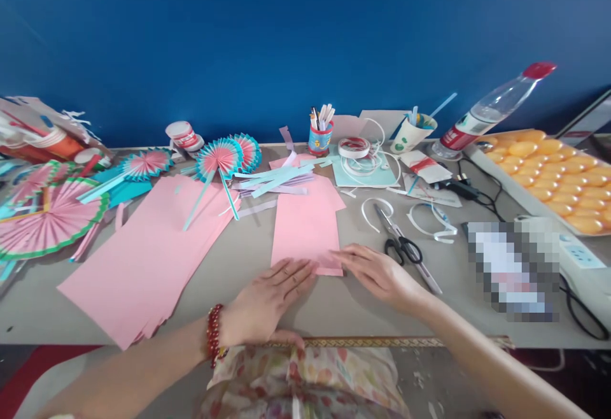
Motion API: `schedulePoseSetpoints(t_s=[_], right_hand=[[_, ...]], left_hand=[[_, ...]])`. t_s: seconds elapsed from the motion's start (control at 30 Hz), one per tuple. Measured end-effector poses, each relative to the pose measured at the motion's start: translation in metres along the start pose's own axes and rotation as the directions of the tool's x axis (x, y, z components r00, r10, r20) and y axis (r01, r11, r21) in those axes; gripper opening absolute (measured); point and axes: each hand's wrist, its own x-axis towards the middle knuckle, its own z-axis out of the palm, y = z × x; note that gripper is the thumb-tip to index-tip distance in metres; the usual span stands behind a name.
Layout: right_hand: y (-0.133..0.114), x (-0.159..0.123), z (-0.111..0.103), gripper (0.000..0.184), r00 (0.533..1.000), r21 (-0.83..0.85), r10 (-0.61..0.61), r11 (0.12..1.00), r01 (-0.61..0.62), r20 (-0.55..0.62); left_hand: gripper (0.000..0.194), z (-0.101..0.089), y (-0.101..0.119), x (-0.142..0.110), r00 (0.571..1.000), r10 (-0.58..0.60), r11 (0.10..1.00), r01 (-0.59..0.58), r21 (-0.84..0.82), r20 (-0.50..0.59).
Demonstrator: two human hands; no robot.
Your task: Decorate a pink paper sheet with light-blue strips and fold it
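Note:
A sheet of pink paper (305, 228) lies in front of me, with a narrow strip folded along its near edge. My left hand (274, 298) rests flat on the sheet's near left corner, fingers stretched out and the thumb apart. At the near right corner, my right hand (382, 276) touches the paper's edge with its fingertips, fingers extended and nothing visible held. Black-handled scissors (403, 248) lie just beyond my right hand. A stack of pink paper (153, 253) is spread to the left.
Folded paper fans (219, 159) and a larger pink fan (48, 218) sit left. Behind the sheet are paper strips (277, 178), a pen cup (319, 137) and a coil of white tape (354, 148). A bottle (491, 113), orange tray (554, 170) and power strip (580, 250) stand right.

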Motion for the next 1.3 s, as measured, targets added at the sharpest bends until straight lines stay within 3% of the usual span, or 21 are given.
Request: schedulePoseSetpoints(t_s=[0.07,0.23,0.43,0.6,0.83,0.97,1.03,1.13,1.2,1.23,1.3], right_hand=[[-0.01,0.0,-0.001,0.044,0.998,-0.036,0.061,0.997,-0.062,-0.026],[-0.034,-0.005,0.017,0.039,0.999,-0.251,0.039,0.967,-0.047,-0.036],[-0.03,-0.037,0.026,0.04,0.99,-0.331,0.103,0.935,-0.129,-0.095],[-0.031,-0.042,0.024,0.039,0.988,-0.35,0.125,0.925,-0.149,-0.092],[-0.033,-0.041,0.027,0.04,0.987,-0.327,0.13,0.932,-0.155,-0.097],[-0.021,-0.042,0.014,0.039,0.991,-0.243,0.118,0.961,-0.132,-0.07],[-0.016,-0.037,0.003,0.036,0.985,-0.16,0.145,0.974,-0.159,-0.094],[-0.019,-0.015,-0.01,0.029,0.947,-0.092,0.225,0.964,-0.251,-0.229],[-0.03,0.005,-0.008,0.024,0.969,-0.093,0.151,0.981,-0.172,-0.194],[-0.037,0.015,-0.004,0.024,0.983,-0.083,0.124,0.987,-0.136,-0.137],[-0.047,0.033,0.007,0.02,0.991,-0.078,0.132,0.988,-0.135,-0.037]], left_hand=[[0.104,0.0,0.0,-0.001,1.0,0.011,1.0,-0.011,-0.003,0.006],[0.104,-0.002,0.0,0.0,1.0,-0.005,1.0,0.005,-0.03,0.011],[0.103,-0.002,0.003,0.001,1.0,-0.004,1.0,0.005,0.022,-0.013],[0.103,-0.002,0.004,-0.01,0.999,-0.048,0.995,0.049,0.088,-0.014],[0.09,-0.004,0.002,-0.057,0.983,-0.179,0.968,0.181,0.175,-0.026],[0.084,-0.002,0.002,-0.065,0.975,-0.215,0.963,0.22,0.155,-0.05],[0.083,-0.002,0.0,-0.064,0.975,-0.217,0.967,0.222,0.129,-0.051],[0.077,-0.003,-0.003,-0.063,0.977,-0.201,0.979,0.203,0.028,-0.065],[0.066,-0.006,-0.003,-0.063,0.962,-0.245,0.966,0.231,-0.118,-0.119],[0.059,-0.007,-0.003,-0.064,0.938,-0.306,0.939,0.269,-0.214,-0.165],[0.046,-0.009,-0.001,-0.064,0.835,-0.486,0.831,0.351,-0.432,-0.256]])
